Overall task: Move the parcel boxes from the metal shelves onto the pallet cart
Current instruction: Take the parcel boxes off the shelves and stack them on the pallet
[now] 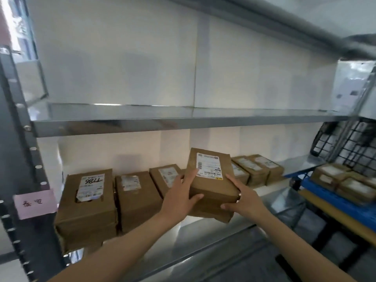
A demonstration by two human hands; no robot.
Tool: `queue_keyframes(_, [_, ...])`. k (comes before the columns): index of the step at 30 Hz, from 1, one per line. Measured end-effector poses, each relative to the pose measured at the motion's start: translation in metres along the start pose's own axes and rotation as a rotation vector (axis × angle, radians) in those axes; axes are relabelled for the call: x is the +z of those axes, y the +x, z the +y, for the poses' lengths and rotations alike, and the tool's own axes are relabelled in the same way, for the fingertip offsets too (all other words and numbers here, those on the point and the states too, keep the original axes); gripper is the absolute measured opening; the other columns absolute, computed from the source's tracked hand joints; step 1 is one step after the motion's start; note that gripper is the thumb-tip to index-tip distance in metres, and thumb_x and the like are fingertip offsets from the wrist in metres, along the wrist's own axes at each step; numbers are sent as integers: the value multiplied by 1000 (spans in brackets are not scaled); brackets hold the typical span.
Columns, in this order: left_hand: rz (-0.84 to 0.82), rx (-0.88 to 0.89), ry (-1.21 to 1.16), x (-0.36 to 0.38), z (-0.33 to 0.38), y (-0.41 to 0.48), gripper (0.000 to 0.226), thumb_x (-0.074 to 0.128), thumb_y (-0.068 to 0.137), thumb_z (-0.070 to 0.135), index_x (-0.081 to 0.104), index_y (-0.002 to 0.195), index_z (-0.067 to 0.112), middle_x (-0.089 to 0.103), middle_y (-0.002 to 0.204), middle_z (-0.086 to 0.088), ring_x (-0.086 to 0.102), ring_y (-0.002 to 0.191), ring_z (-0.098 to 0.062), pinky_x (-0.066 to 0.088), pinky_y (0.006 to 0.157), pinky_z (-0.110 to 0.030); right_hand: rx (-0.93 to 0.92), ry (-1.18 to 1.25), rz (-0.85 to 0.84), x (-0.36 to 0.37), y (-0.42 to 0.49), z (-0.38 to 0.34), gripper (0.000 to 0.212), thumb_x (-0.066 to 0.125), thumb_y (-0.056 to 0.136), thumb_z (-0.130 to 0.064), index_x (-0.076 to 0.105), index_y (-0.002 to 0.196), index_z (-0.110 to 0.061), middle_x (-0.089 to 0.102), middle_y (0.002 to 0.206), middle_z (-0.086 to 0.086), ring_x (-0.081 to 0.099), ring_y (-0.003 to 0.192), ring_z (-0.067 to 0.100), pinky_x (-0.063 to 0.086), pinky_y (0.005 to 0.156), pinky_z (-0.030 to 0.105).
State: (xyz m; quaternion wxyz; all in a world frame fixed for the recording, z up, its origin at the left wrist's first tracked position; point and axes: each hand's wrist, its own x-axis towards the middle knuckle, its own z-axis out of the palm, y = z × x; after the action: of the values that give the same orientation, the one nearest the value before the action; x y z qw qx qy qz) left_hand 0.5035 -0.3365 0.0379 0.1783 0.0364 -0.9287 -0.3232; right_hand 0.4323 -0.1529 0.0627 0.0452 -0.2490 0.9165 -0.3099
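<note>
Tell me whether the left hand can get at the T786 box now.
Probably not yet: the left hand and right hand both hold the tilted box. The T786 box itself stands unobstructed.

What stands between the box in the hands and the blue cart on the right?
Nothing visible does. The left hand and right hand hold the box; only bare shelf lies toward the pallet cart.

The white panelled wall [122,68] has one vertical seam and is evenly lit, with a warmer, brighter band low down. A window [18,23] at the upper left admits daylight; its detail is blurred. A pink handwritten paper label [35,203] sits at the left edge, a black wire-mesh panel [358,147] stands at the right, and the floor [244,265] is dark grey.
</note>
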Motion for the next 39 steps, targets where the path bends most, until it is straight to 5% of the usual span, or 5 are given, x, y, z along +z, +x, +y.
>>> queue_keyframes(4, [-73, 52, 11, 53, 52, 18, 59, 51, 91, 43, 21, 142, 38, 24, 151, -4, 39, 132, -21, 37, 108, -34, 74, -2, 46, -44, -23, 60, 95, 76, 72, -30, 15, 144, -28, 36, 145, 5, 41, 127, 22, 40, 105, 34])
queue_keyframes(14, [-230, 220, -20, 182, 178, 39, 55, 54, 90, 43, 29, 138, 37, 30, 145, -5, 43, 127, -24, 41, 104, -35, 286, 12, 166, -134, -99, 195, 96, 76, 73, -26, 13, 146, -29, 35, 146, 3, 37, 130, 19, 34, 98, 21])
queue_keyframes(24, [-421, 366, -33, 268, 260, 53, 54, 54, 89, 43, 28, 136, 38, 27, 145, -4, 41, 128, -22, 40, 104, -33, 492, 43, 257, -179, -161, 277, 95, 74, 75, -26, 11, 146, -31, 29, 147, 1, 35, 131, 21, 37, 103, 30])
queue_keyframes(31, [-534, 440, -49, 304, 282, 91, 69, 51, 92, 40, 9, 145, 38, 16, 149, -6, 33, 134, -23, 36, 107, -34, 571, 42, 319, -198, -146, 313, 95, 75, 74, -24, 14, 146, -30, 29, 148, 4, 34, 132, 22, 35, 105, 33])
queue_keyframes(39, [-589, 522, -95, 352, 310, 169, 64, 56, 89, 39, 23, 143, 32, 22, 146, -5, 33, 133, -21, 33, 109, -33, 654, 2, 405, -234, -105, 352, 93, 76, 73, -22, 17, 145, -28, 21, 150, 4, 25, 136, 23, 32, 108, 33])
